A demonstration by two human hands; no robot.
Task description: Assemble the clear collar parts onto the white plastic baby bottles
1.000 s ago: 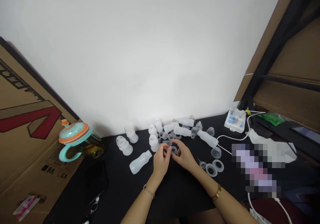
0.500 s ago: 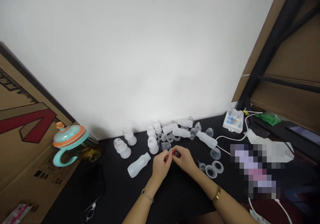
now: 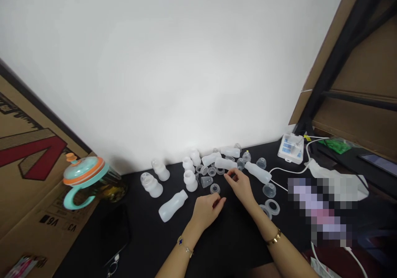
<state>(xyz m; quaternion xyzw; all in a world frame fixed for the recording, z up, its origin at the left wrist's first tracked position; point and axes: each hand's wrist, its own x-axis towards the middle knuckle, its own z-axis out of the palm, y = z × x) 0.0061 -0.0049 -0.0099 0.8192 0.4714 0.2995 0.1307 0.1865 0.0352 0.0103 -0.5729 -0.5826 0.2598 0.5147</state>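
Just in front of a small clear ring-shaped part [image 3: 215, 188], my left hand [image 3: 207, 210] has its thumb and index finger apart and holds nothing. My right hand [image 3: 239, 185] is raised to the right of that part, near a white bottle lying on its side [image 3: 226, 164]. Its fingertips are drawn together, and whether something small is between them cannot be made out. A clear cup [image 3: 206, 181] lies behind the ring part. Another white bottle [image 3: 173, 206] lies to the left of my left hand.
White bottles [image 3: 190, 180] and clear domes [image 3: 269, 190] crowd the black table's back. Clear rings [image 3: 272, 207] lie right. A teal-lidded jug [image 3: 85, 170] and a dark phone [image 3: 115, 232] are left. A power strip [image 3: 290, 148] with white cables stands back right.
My hands, together before, have parted. The left has moved slightly down, the right has moved right and up. The ring-shaped part that was at my fingertips now rests on the table.
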